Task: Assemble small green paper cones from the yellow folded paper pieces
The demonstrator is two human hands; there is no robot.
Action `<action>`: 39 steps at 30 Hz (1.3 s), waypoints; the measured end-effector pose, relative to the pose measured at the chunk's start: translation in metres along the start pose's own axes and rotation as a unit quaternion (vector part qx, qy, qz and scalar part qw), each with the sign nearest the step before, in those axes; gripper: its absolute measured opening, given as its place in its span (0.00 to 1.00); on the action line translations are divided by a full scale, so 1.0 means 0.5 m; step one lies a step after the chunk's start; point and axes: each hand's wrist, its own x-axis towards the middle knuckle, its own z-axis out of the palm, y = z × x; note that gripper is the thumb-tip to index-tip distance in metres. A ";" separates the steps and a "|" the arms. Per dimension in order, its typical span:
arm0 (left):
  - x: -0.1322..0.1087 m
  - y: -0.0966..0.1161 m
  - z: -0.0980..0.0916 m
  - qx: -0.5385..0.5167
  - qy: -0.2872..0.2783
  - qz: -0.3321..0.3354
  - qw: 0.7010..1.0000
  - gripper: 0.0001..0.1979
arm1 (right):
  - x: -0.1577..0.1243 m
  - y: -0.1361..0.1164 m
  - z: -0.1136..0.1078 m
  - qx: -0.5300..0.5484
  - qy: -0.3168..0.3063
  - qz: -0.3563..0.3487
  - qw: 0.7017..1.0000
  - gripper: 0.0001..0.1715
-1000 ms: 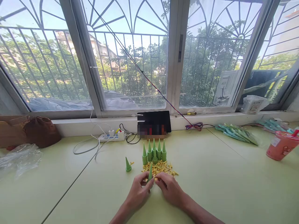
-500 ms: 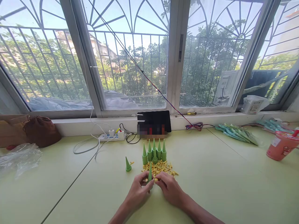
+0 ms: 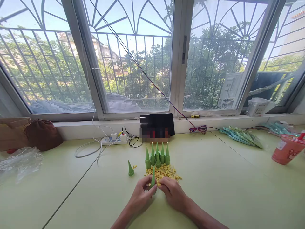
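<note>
My left hand (image 3: 142, 192) is closed around the lower part of a green cone (image 3: 153, 176), which points upward. A small yellow bit shows at the cone's left side by my fingers. Close against its right side, my right hand (image 3: 172, 191) pinches a small yellow peg (image 3: 159, 184), partly hidden by the fingers. Just beyond both hands lies a loose pile of yellow pegs (image 3: 168, 171). Behind the pile several green cones (image 3: 157, 156) stand upright in a cluster. Off to the left stands a single green cone (image 3: 130, 169) with a yellow peg sticking out of its right side.
A dark tablet (image 3: 157, 122) leans by the window sill. A white power strip (image 3: 114, 139) with cables lies left of it. To the right are plastic packets (image 3: 240, 136) and a red drink cup (image 3: 287, 149). A brown bag (image 3: 43, 135) and clear plastic (image 3: 21, 162) are far left.
Both hands stay in almost the same place. The cone and the peg between them have hardly moved.
</note>
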 end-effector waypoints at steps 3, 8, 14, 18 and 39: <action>-0.001 0.002 0.000 0.007 0.001 0.007 1.000 0.14 | 0.001 0.001 -0.001 0.001 -0.003 0.004 1.000 0.15; -0.003 0.002 0.001 0.012 -0.008 0.018 1.000 0.14 | 0.002 -0.002 -0.003 0.006 -0.008 0.009 1.000 0.15; 0.000 -0.001 0.001 0.013 -0.008 0.012 1.000 0.15 | 0.000 0.001 -0.001 -0.003 -0.009 0.004 1.000 0.18; 0.000 -0.002 0.000 0.027 -0.010 0.014 0.999 0.15 | -0.001 0.008 0.004 -0.021 -0.012 -0.003 1.000 0.22; -0.003 0.005 0.003 0.053 0.017 0.020 0.998 0.16 | -0.002 0.005 0.001 -0.027 -0.017 0.015 0.999 0.25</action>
